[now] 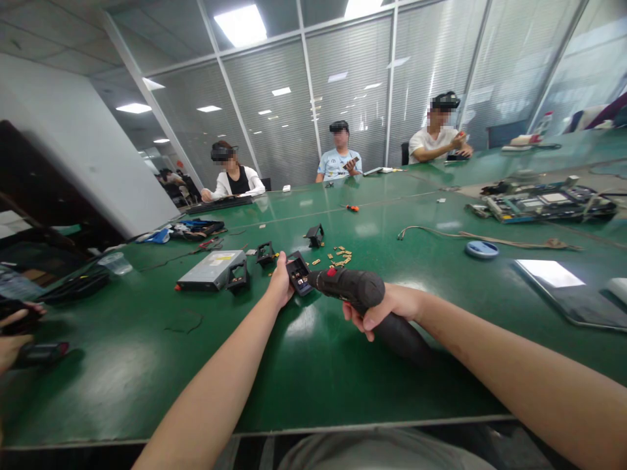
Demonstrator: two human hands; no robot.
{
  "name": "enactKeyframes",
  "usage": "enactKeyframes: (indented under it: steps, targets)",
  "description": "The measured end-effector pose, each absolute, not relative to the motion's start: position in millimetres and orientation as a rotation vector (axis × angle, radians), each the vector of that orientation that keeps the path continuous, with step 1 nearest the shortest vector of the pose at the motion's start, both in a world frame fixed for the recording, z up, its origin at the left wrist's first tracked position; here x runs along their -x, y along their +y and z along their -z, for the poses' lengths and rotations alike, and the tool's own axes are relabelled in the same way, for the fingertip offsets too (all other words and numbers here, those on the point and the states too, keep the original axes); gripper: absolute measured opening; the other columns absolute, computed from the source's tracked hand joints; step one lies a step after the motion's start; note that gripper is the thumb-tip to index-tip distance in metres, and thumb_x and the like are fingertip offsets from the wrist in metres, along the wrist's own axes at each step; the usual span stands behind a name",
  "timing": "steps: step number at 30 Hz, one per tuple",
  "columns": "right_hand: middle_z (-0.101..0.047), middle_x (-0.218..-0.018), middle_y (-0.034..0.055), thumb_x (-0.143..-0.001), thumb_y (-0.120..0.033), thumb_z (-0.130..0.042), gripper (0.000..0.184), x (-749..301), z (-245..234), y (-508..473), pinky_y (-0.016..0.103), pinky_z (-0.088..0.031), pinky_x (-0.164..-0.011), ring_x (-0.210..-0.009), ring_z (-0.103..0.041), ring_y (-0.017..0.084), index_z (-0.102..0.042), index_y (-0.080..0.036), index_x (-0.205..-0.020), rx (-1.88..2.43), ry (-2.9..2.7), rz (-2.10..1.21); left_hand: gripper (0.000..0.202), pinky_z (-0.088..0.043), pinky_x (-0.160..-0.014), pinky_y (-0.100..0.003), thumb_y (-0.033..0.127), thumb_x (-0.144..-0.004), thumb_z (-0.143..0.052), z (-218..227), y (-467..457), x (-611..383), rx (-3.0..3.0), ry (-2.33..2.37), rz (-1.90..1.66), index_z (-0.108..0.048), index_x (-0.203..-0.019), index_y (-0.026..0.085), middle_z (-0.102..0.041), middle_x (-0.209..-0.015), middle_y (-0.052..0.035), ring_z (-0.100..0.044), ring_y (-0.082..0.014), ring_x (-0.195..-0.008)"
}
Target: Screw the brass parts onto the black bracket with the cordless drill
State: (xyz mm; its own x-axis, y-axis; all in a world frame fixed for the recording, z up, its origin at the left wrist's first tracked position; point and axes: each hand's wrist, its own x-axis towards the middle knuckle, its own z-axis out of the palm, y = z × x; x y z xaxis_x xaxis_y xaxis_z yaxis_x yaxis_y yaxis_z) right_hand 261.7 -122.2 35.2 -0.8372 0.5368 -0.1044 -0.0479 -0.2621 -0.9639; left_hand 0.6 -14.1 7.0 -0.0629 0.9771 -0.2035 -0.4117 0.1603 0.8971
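Observation:
My left hand (280,282) is closed round a small black electronic part (298,273), held upright just above the green table (147,365). My right hand (386,307) grips a black electric screwdriver (350,287) with a red switch. Its tip points left and meets the small part. Several small gold-coloured pieces (337,256) lie on the table just beyond the part.
A grey drive box (211,269) and black brackets (265,253) lie to the left. Circuit boards (543,203), a cable (484,238), a blue tape roll (481,249) and a tablet (563,284) sit right. Three people sit at the far side. Another person's hand (12,333) shows at left.

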Motion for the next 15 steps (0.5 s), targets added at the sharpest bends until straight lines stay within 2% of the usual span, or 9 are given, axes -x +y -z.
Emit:
enactKeyframes:
  steps: [5, 15]
  targets:
    - [-0.073, -0.070, 0.0032, -0.056, -0.018, -0.084, 0.039, -261.5, -37.8, -122.6, 0.030, -0.059, -0.056, -0.057, -0.071, 0.019, -0.069, -0.009, -0.091, 0.601, -1.597, -2.148, 0.049, -0.059, -0.066, -0.034, 0.063, -0.094, -0.048, -10.2, -17.3, -2.1, -0.721, 1.043, -1.307, -0.063, -0.090, 0.017, -0.073, -0.073, -0.0085, -0.072, -0.0223, -0.064]
    - [-0.072, -0.071, 0.0046, -0.058, -0.018, -0.081, 0.041, -267.8, -30.2, -116.3, 0.028, -0.059, -0.055, -0.057, -0.071, 0.019, -0.069, -0.008, -0.095, 0.552, -1.559, -2.165, 0.048, -0.059, -0.062, -0.034, 0.063, -0.093, -0.050, -12.0, -18.4, -3.0, -0.690, 1.034, -1.302, -0.063, -0.093, 0.016, -0.072, -0.072, -0.0083, -0.071, -0.0221, -0.060]
